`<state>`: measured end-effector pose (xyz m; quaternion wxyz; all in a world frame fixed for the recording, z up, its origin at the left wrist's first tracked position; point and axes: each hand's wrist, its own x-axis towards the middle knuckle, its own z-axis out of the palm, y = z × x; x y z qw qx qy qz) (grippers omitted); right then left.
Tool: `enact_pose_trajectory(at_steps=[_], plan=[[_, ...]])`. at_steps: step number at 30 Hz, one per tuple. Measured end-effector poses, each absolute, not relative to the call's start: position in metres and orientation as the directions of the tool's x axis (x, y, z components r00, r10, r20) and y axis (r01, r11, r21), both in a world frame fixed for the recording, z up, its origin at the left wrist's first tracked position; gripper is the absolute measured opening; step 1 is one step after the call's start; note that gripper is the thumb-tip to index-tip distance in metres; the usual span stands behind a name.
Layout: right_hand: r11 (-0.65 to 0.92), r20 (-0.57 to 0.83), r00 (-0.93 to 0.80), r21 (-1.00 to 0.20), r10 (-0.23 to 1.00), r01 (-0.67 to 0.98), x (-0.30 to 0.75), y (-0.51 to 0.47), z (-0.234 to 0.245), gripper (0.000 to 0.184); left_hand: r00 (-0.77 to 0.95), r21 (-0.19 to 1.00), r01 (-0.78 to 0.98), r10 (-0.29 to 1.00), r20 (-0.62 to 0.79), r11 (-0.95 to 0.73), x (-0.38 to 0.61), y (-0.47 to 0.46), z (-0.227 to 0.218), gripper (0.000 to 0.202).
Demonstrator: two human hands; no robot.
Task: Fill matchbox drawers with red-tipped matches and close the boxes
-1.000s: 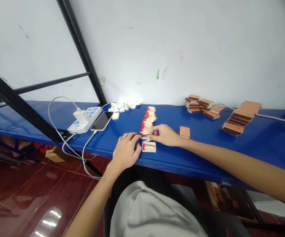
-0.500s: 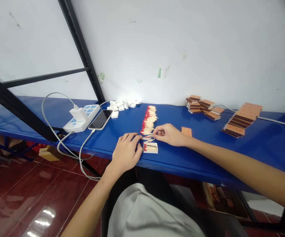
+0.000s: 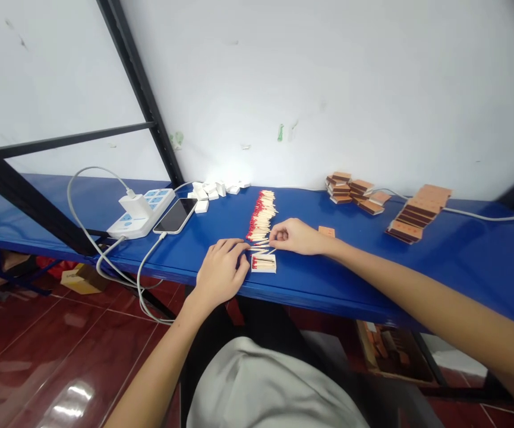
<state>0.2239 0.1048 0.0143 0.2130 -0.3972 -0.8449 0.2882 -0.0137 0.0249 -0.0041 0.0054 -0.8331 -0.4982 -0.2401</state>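
A white matchbox tray point(image 3: 264, 271) lies near the table's front edge, with red-headed matches side by side in it. Just beyond it, several loose matches point(image 3: 262, 249) lie at angles, and a long heap of matches point(image 3: 262, 217) stretches back toward the wall. My left hand point(image 3: 223, 270) rests left of the tray, thumb apart, its index fingertip at the heads of the loose matches. On the other side, my right hand point(image 3: 295, 236) has thumb and fingers pinched at the plain end of a match. An orange matchbox sleeve point(image 3: 327, 231) lies partly hidden behind my right wrist.
White empty trays point(image 3: 212, 190) lie at the back left, near a phone point(image 3: 175, 216) on a cable and a power strip point(image 3: 143, 213). Stacked matchboxes point(image 3: 355, 192) and a leaning row of sleeves point(image 3: 419, 213) stand at the right. A black rack post point(image 3: 143, 89) rises at left.
The whole view has shifted slightly, so things sit a little further left. Both hands stay about the same place beside the loose matches and the tray.
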Motion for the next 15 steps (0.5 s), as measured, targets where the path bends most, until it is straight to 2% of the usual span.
enact_pose_trajectory(at_steps=[8, 15], plan=[[0.514, 0.153, -0.564, -0.646, 0.811, 0.564, 0.217, 0.099, 0.011, 0.019, 0.393, 0.219, 0.832, 0.820, 0.415, -0.510, -0.013, 0.026, -0.004, 0.029], [0.477, 0.138, -0.546, -0.688, 0.826, 0.547, 0.212, 0.097, 0.008, 0.027, 0.403, 0.241, 0.815, 0.814, 0.419, -0.528, -0.012, 0.026, -0.004, 0.032]])
